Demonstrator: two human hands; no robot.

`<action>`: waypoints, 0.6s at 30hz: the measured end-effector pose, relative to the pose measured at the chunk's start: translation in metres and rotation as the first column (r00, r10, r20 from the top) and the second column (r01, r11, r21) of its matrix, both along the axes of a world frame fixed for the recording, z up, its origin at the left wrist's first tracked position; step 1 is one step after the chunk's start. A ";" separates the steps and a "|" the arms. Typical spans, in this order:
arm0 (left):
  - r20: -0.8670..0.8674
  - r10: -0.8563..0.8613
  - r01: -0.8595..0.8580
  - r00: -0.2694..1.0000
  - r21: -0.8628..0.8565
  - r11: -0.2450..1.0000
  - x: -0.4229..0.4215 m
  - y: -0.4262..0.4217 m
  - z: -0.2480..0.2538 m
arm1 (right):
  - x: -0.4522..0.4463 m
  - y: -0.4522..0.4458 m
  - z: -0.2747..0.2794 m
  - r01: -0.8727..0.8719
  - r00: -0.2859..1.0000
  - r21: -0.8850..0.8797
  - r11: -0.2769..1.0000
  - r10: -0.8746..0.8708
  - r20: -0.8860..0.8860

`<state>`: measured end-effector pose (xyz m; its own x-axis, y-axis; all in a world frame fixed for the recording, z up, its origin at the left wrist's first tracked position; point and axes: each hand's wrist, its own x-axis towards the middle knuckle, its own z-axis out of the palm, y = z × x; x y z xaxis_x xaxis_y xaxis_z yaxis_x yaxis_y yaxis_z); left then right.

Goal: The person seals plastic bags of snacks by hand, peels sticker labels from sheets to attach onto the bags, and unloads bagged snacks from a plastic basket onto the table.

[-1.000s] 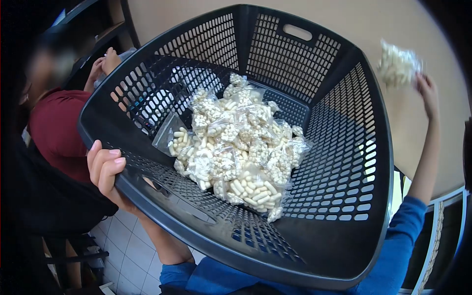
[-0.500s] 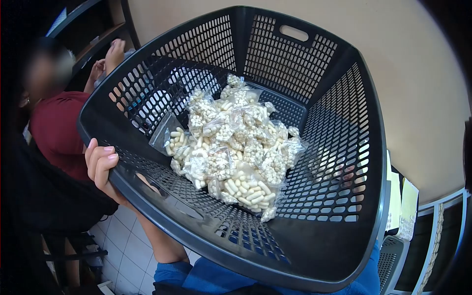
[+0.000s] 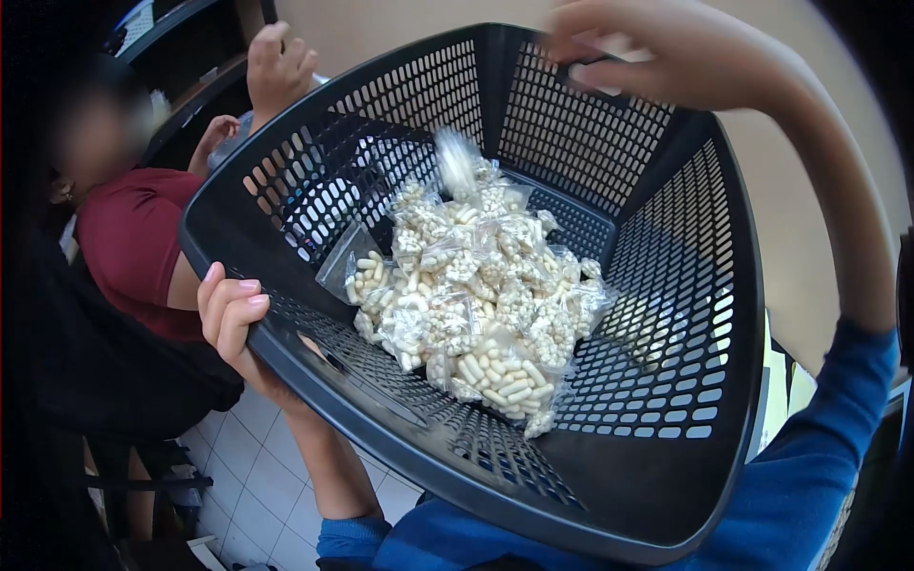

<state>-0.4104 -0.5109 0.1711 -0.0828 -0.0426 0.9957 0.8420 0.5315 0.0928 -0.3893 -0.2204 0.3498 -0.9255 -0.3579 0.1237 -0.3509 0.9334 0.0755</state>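
Over on the left, a co-worker (image 3: 143, 276) in a maroon shirt (image 3: 124, 214), with a dark shelf (image 3: 205, 81) rising just behind! Across the back runs a plain beige wall (image 3: 381, 24); down below, white floor tiles (image 3: 249, 481) gleam. And there, lower right, pale yellow paper (image 3: 800, 388) peeks out, mostly hidden!

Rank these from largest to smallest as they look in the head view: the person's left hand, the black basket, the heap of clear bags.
1. Black basket
2. Heap of clear bags
3. Left hand
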 end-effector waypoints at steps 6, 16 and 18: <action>-0.007 -0.008 0.008 1.000 -0.013 1.000 0.004 0.002 0.004 | -0.077 -0.170 -0.082 -0.380 0.843 0.624 0.683 -0.022 0.538; -0.030 0.008 -0.007 1.000 0.053 0.999 0.001 0.005 0.001 | -0.115 -0.147 -0.241 -0.362 0.798 0.202 0.910 0.191 0.572; -0.059 -0.003 0.005 0.998 0.025 1.000 0.000 0.003 0.002 | -0.111 -0.135 -0.239 -0.346 0.802 0.216 0.913 0.169 0.573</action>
<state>-0.4102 -0.5081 0.1732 -0.0238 -0.0670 0.9975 0.8486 0.5261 0.0556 -0.5004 -0.3553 0.1112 -0.6784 -0.5288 -0.5101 -0.6414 0.7649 0.0602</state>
